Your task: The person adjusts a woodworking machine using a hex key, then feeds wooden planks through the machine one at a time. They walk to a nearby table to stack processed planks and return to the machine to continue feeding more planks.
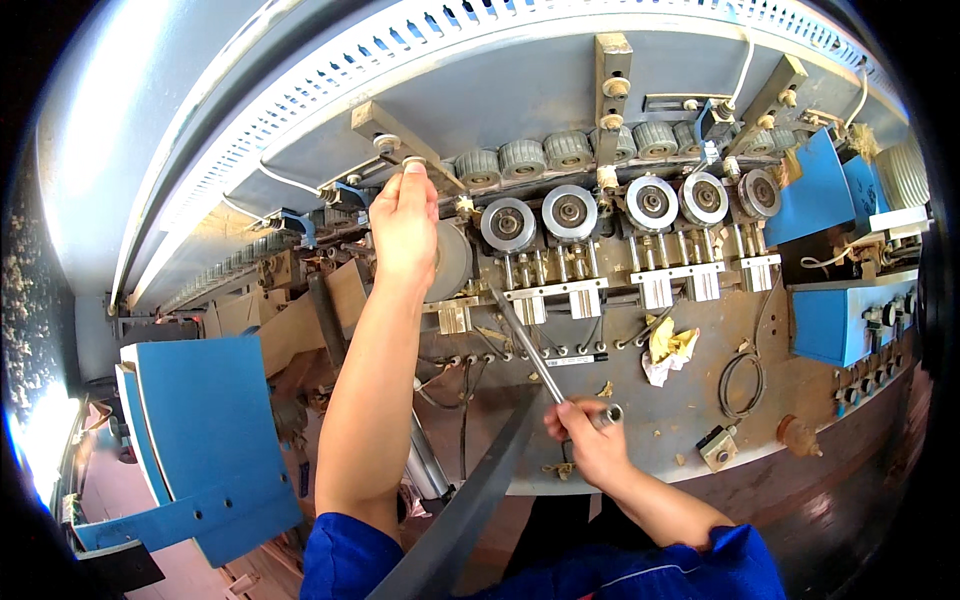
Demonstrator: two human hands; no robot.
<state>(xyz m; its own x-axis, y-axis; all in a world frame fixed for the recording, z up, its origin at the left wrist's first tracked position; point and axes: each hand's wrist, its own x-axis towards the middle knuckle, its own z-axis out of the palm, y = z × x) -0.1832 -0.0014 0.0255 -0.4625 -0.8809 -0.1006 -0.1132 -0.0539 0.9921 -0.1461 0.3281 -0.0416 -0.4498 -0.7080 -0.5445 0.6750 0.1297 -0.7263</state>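
My left hand (405, 228) reaches far forward over the machine. Its fingers are pinched together at a pale round bolt head (414, 162) on a metal bracket bar (378, 125); the grip itself is partly hidden behind the hand. Lower and to the right, my right hand (595, 445) is closed round a long metal socket wrench (530, 350). Its shaft slants up and left toward the row of rollers, and a hollow socket end (608, 415) sticks out beside the thumb. Close to the left hand stands a large pale disc (450, 262), partly covered by the wrist.
Several pressure rollers (570, 212) line the machine above metal blocks (655, 288). Crumpled yellow-white paper (670, 350), a coiled cable (741, 385) and a small switch box (717, 448) lie on the machine bed. Blue housings (215, 430) flank it. A dark bar (480, 500) slants up in front of me.
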